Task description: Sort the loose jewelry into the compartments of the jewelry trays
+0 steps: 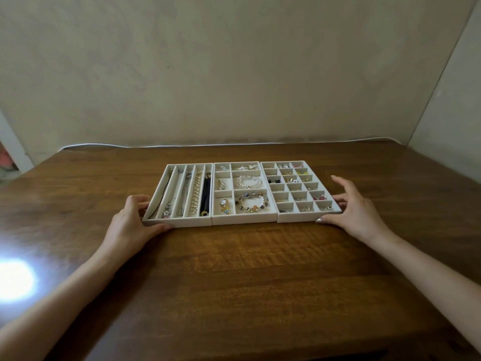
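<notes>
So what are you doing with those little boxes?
A person is tidying jewelry. Three white trays sit side by side on a wooden table, holding necklaces, bracelets and earrings. The left hand holds the left tray by its corner; the right hand touches the right tray. None lies loose outside them.

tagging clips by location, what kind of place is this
Probably a room in a home, though little of it shows: a dark wooden table set against a plain cream wall, with three jewelry trays of personal pieces laid side by side on it.
</notes>
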The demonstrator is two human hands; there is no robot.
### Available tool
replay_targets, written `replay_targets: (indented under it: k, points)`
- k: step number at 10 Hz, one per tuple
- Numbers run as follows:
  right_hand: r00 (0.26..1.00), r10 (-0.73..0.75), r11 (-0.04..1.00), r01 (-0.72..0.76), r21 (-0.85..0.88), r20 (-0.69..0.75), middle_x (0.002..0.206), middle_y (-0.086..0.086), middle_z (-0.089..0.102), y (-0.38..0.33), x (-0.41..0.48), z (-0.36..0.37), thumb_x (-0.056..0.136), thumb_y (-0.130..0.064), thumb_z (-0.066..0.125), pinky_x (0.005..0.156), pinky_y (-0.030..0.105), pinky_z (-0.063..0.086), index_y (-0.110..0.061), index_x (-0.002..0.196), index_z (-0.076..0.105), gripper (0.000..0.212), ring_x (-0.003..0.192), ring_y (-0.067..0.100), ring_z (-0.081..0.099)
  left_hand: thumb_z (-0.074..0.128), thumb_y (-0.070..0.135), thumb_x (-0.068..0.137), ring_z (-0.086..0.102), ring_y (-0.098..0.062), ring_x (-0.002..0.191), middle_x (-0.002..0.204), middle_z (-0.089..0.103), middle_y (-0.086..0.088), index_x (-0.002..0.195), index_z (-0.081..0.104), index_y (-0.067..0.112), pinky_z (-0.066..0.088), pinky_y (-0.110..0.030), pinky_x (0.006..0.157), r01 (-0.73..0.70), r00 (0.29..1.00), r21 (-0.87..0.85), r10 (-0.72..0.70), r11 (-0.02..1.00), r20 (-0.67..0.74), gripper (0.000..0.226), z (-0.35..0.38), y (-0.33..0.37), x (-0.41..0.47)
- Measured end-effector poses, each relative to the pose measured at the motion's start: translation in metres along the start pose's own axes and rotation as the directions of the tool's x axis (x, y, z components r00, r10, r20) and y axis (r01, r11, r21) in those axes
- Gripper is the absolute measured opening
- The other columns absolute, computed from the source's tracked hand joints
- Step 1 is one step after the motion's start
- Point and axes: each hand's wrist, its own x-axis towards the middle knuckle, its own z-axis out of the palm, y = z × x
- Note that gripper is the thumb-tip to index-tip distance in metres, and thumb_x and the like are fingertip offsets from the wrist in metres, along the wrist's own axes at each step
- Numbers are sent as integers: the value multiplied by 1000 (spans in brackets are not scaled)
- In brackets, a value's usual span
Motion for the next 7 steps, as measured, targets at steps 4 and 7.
replay_targets:
  k: [4, 7]
  points:
    - [981, 166, 983, -157, 97, -104, 137, 13, 50, -7, 111, 35, 76, -18, 77, 105, 43, 34, -16, 145, 22, 89, 131, 31, 38, 78, 16, 72, 50, -27, 114, 123, 53, -15, 123, 42, 4, 43, -39, 96, 73, 990, -59, -80, 996, -117, 64, 49, 17, 113]
    - [969, 109, 993, -98, 59, -224, 142, 12, 42, -8, 121, 34, 79, -16, 74, 108, 43, 35, -14, 141, 34, 74, 132, 28, 35, 67, 17, 83, 32, -29, 126, 135, 35, -16, 131, 36, 5, 31, -38, 103, 25, 989, 38, -19, 999, -150, 59, 47, 23, 113]
